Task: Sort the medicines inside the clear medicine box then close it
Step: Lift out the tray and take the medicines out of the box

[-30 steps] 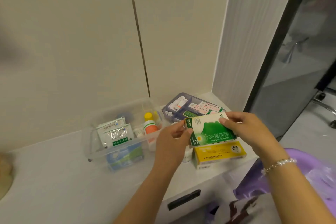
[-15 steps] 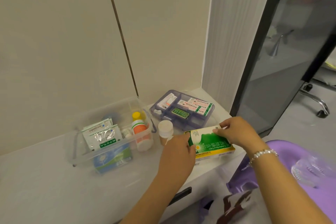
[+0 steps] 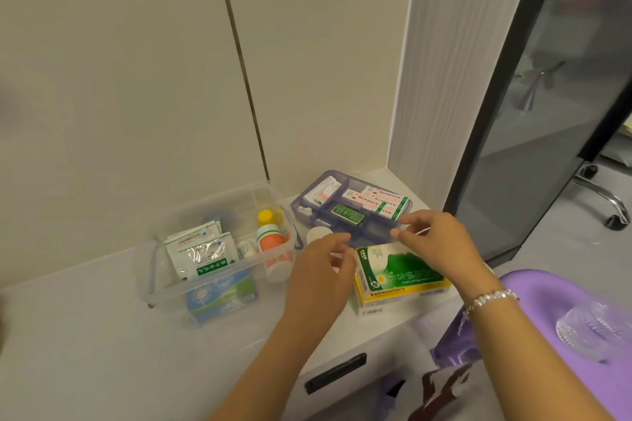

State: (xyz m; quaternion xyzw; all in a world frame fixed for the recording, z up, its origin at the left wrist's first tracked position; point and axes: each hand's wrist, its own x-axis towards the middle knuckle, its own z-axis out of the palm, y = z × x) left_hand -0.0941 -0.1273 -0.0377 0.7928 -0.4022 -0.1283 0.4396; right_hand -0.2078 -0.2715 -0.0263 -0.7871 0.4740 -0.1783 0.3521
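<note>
Sachets [image 3: 201,251] and an orange bottle [image 3: 271,240] stand in the clear medicine box [image 3: 160,278] at the left of the table [image 3: 85,345]. Right of it my left hand [image 3: 319,275] hovers with loosely spread fingers, holding nothing. My right hand [image 3: 436,243], likewise relaxed and empty, floats above the green carton [image 3: 398,272] stacked on a yellow carton [image 3: 393,297], before the purple divided tray [image 3: 352,208].

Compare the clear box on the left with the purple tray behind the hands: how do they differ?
The clear box is deep with colourless walls; the purple tray is shallow and tinted. The clear box is one open space holding sachets and bottles standing up; the purple tray is split by dividers, with flat packets lying in its sections. Both are see-through plastic, sit on the white counter and have no lid on.
</note>
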